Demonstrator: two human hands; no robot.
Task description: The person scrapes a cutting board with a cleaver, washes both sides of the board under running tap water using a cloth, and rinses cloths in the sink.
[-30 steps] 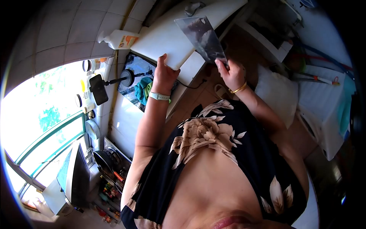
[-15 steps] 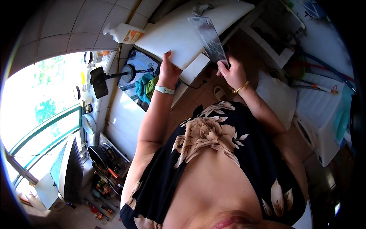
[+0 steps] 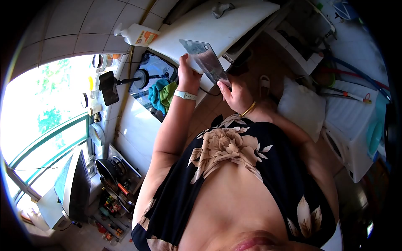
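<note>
My right hand (image 3: 238, 97), with a gold bangle at the wrist, is closed round the handle end of a cleaver (image 3: 205, 62). Its wide metal blade has a hole near the far corner and slants up and left, in front of the near part of a large white cutting board (image 3: 184, 31). At that board's near edge is my left hand (image 3: 189, 76), wearing a pale wristband. Its thumb lies against the board's edge and the other fingers are mostly hidden, so the grip shows only in part. A small grey crumpled item (image 3: 222, 9) lies at the board's far end.
A pump bottle (image 3: 142, 35) stands by the tiled wall. Teal and green cloths (image 3: 161, 95) lie on the counter beside my left wrist. A phone (image 3: 109, 88) on a stand is by the window; pans (image 3: 109, 173) sit lower left. A white bag (image 3: 302, 108) is at right.
My right hand has brought the cleaver left and closer to my body, so its blade now covers the board's near corner. The left hand has shifted slightly to the right.
</note>
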